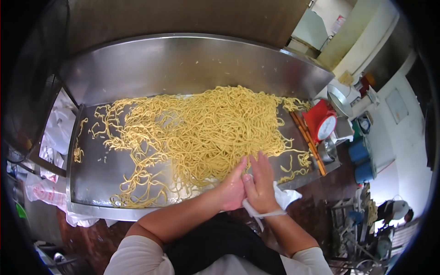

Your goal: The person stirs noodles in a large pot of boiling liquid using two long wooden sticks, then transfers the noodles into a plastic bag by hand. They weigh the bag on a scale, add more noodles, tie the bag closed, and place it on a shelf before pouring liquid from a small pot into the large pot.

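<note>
A fisheye view with black corners and curved edges shows a bright middle, soft glare on the steel back panel (183,66), a brightly lit pale wall (389,133) at right, and deep shadow at far left.

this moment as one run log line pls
left hand: open | right hand: open beside left, white plastic around wrist | noodles: heaped, strewn on steel table | red scale: right end
</note>
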The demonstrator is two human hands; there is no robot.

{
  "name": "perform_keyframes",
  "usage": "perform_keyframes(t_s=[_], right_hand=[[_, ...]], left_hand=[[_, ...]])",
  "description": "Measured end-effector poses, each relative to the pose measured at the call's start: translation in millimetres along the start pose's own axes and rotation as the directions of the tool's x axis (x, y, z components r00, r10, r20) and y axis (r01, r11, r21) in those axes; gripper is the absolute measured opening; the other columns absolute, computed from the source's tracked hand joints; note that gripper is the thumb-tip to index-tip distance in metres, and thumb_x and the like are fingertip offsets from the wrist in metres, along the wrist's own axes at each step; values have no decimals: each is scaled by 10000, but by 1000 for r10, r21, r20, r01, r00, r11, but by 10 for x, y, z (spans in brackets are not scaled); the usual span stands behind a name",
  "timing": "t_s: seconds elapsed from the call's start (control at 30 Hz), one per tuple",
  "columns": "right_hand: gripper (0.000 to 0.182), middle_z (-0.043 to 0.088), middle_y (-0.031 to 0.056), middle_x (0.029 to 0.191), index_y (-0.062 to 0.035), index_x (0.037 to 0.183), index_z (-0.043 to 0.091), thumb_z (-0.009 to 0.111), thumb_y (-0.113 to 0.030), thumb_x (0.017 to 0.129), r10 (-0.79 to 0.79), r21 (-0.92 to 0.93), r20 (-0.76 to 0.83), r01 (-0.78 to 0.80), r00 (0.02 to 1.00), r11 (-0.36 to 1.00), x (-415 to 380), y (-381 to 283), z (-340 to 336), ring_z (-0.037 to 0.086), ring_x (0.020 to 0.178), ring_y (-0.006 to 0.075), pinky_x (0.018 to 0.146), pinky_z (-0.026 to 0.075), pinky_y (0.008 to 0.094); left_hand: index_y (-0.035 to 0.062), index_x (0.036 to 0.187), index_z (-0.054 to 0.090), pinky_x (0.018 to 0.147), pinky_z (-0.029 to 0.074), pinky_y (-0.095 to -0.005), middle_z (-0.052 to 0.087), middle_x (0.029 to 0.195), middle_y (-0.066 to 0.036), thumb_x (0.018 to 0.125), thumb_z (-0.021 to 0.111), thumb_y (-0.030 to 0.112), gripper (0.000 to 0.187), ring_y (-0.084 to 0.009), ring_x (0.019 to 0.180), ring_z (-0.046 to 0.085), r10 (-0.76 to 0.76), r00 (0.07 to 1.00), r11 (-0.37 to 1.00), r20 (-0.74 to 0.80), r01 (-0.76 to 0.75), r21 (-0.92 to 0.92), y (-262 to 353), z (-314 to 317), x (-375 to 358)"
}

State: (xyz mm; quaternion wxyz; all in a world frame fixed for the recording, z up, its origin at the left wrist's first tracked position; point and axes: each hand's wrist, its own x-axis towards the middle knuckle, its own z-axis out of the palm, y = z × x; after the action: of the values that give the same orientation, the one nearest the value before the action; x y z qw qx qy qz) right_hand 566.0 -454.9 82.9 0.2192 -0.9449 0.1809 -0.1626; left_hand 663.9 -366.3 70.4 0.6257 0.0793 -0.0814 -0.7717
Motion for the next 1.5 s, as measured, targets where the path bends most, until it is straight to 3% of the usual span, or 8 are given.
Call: perform_keyframes(t_s=[0.13, 0.23, 0.4, 0.53, 0.8, 1.0, 1.27, 1.5], right_hand=[[618, 256, 234, 1509, 21, 1424, 331, 376, -414, 987, 263, 502, -98, -181, 960, 846, 182, 258, 83, 197, 1416, 366, 1148, 121, 458], [646, 265, 196, 1516, 29, 1437, 302, 317, -449, 1003, 397, 834, -21, -203, 917, 513, 246, 356, 59, 196, 1424, 315, 1156, 121, 412], [635, 285, 160, 1516, 35, 1445, 285, 255, -440, 1025, 256, 861, 35, -159, 966, 483, 326, 283, 263, 207, 1424, 260, 1162, 130, 366], [521, 316, 165, 1492, 27, 1431, 319, 249, -312, 1042, 439, 903, 33, -215, 898, 372, 420, 150, 136, 245, 1400, 252, 1156, 159, 365], [601, 554, 214, 1220, 49, 1278, 498, 313, -454, 1007, 363, 552, 59, -333, 930, 765, 348, 112, 186, 519, 1160, 289, 967, 381, 380], [535, 691, 184, 807, 3, 904, 699, 381, -418, 992, 163, -63, 90, -158, 983, 985, 284, 339, 71, 672, 759, 293, 675, 496, 396], [330, 634, 72, 784, 6, 982, 672, 794, -196, 751, 180, 207, 116, -201, 977, 958, 83, 323, 212, 593, 683, 170, 642, 499, 311], [181, 609, 8, 789, -16, 1038, 635, 649, -73, 867, 295, 569, 170, -338, 940, 750, -6, 619, 202, 569, 703, 88, 632, 483, 235]], left_hand=[[31, 1425, 340, 1078, 341, -457, 431, 1424, -151, 841, 331, 782, 951, -297, 1286, 443, 127, 946, 991, -297, -110, 75, -242, 80, 90], [15, 1394, 389, 1082, 333, -421, 442, 1411, -162, 883, 338, 730, 880, -268, 1268, 456, 33, 991, 994, -131, -18, 111, -415, 58, 237], [-19, 1370, 412, 1097, 291, -326, 446, 1397, -119, 986, 318, 566, 706, -202, 1289, 410, 777, 600, 607, -188, -636, 477, -114, -189, 540], [-7, 1467, 260, 1139, 180, -293, 309, 1498, -110, 978, 351, 566, 759, -192, 1382, 266, 452, 863, 886, -225, -406, 225, -257, 258, 297], [10, 1315, 465, 961, 394, -322, 561, 1205, -87, 947, 478, 521, 630, -171, 1078, 515, 647, 732, 761, -211, -609, 223, -65, -282, 362], [11, 1029, 645, 718, 457, -249, 645, 902, -29, 923, 577, 274, 291, -123, 825, 586, 532, 817, 577, -222, -158, 802, -246, -520, 2], [62, 1165, 600, 769, 481, -289, 650, 931, -41, 881, 520, 32, 297, -129, 832, 594, 559, 779, 624, -285, -169, 763, -222, -845, -191], [36, 1151, 604, 752, 498, -331, 657, 903, -77, 887, 517, 70, 280, -171, 835, 624, 573, 806, 189, -150, 48, 981, -86, -691, -390]])
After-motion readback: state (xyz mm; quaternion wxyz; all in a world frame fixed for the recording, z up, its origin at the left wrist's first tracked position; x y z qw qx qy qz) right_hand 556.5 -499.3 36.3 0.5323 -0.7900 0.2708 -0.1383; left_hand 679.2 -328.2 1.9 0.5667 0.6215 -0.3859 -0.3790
